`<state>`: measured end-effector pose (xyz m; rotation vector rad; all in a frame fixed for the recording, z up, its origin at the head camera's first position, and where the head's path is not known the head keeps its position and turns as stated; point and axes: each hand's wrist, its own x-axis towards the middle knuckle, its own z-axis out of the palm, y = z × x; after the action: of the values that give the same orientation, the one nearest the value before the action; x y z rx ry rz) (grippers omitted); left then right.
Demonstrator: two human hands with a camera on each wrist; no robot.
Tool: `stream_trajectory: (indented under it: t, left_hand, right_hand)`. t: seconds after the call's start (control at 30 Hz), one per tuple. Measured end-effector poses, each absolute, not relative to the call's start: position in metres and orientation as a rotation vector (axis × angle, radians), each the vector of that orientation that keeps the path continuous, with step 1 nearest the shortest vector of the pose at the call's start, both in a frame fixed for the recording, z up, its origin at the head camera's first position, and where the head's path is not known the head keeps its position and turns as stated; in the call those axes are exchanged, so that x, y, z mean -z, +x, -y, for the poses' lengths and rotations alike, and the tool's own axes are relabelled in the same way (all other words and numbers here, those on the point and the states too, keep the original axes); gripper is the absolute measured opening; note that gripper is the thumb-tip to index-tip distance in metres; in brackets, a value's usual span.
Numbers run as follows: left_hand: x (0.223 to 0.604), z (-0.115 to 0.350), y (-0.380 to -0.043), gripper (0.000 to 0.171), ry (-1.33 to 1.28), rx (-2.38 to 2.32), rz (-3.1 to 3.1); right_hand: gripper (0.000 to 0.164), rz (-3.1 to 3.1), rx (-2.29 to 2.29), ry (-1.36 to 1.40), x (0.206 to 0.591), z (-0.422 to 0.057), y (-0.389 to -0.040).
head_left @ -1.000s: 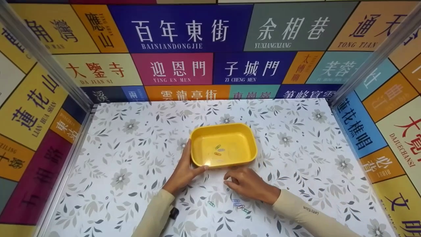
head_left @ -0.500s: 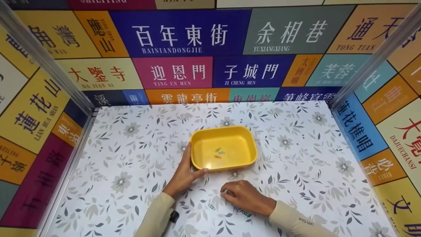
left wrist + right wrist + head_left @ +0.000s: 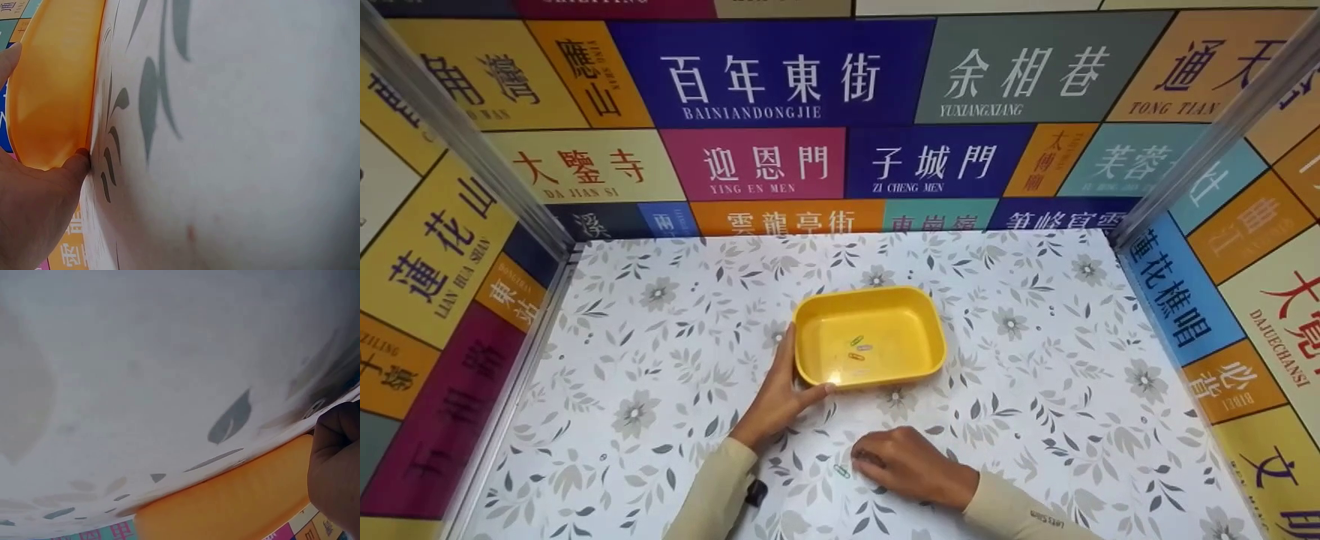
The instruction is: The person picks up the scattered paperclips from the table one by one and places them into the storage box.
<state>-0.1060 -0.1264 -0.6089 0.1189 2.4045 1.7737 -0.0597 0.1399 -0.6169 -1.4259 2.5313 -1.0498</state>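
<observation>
Just left of your right hand point(image 3: 913, 466), grip unclear, the green paperclip point(image 3: 841, 471) slants rightward toward you; your left hand point(image 3: 777, 403) grips the box point(image 3: 896, 330).

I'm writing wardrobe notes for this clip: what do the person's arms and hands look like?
Both arms wear close-fitting long beige fabric sleeves. The right one bears small dark lettering; a small black blocky object sits at the left one's inner edge. No gloves show on the left hand or right hand.
</observation>
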Motion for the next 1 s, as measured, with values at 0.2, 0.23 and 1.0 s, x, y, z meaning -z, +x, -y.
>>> stream_trajectory:
  t: [0.2,0.23,1.0]
  left_hand:
    - [0.609,0.126,-0.106,0.128,0.128,-1.775,-2.411]
    - [0.609,0.126,-0.106,0.128,0.128,-1.774,-2.412]
    - [0.61,0.127,-0.104,0.129,0.116,-1.794,-2.404]
  right_hand:
    - [0.009,-2.523,1.002,-1.468,0.618,-0.137,-0.057]
    - [0.01,-2.519,0.986,-1.462,0.618,-0.136,-0.057]
    - [0.005,-2.638,0.915,-1.521,0.624,-0.129,-0.051]
